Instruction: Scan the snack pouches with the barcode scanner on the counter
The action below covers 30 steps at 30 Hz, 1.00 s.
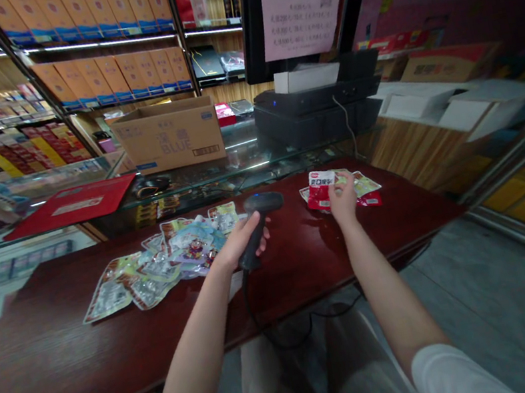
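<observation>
Holding one black handheld barcode scanner (258, 224) by its grip, your left hand (242, 240) is wrapped closed around the handle, with the scanner's head raised above the dark red wooden worktop (57, 355) and a small blue light showing on top of it. One black cable (287, 334) drops from the handle over the near edge of the worktop.

Your right hand (343, 199) rests fingers-down on one red and white snack packet (321, 189), pinching its near edge. That packet lies on top of a small pile at the far right of the worktop; I cannot tell exactly how many packets are under it, though a few green and yellow edges show.

To the left of the scanner lies a second, larger spread of flat clear and pastel foil snack packets (163, 265), roughly ten, overlapping, so an exact count is not possible.

Behind, on the glass counter (247, 165), stand one brown cardboard box printed BLUE (170, 135), one red flat mat (73, 204) and one black till terminal (315, 109) with a pink paper notice (300, 8) on its back.
</observation>
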### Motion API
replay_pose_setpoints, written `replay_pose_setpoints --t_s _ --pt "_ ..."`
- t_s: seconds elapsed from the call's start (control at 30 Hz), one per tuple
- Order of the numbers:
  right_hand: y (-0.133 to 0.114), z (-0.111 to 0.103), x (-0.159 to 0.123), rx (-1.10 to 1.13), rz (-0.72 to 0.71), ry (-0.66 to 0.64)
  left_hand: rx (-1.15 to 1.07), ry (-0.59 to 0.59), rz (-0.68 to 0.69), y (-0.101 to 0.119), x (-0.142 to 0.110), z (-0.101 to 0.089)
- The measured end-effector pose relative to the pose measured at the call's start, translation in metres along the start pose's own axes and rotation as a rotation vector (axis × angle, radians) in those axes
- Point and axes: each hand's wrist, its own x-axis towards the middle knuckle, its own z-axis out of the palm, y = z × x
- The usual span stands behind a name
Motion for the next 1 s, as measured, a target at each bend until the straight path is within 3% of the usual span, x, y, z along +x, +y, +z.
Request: replay_pose_setpoints --t_s 0.13,0.2,0.37,0.5,0.63,0.8,1.0 --pt "-0.007 -0.012 -0.003 -0.323 0.062 0.004 -0.071 0.089 0.058 0.008 0.001 -0.018" --pt "-0.008 -0.012 -0.005 -0.426 0.019 0.007 -0.085 0.152 0.086 0.012 0.000 -0.027" --pt "-0.010 -0.001 -0.013 -0.539 -0.193 -0.160 -0.008 0.375 0.168 0.022 -0.005 -0.043" --pt "-0.011 0.006 -0.020 -0.612 -0.170 -0.227 0.193 0.543 0.183 0.029 -0.012 -0.060" --pt "-0.013 0.005 -0.021 -0.615 -0.152 -0.230 0.342 0.694 0.164 0.039 -0.022 -0.095" --pt "-0.017 0.006 -0.022 -0.598 -0.118 -0.211 0.312 0.739 0.099 0.038 -0.030 -0.138" --pt "-0.023 0.006 -0.023 -0.490 -0.216 -0.077 0.178 0.700 -0.007 0.022 -0.021 -0.142"
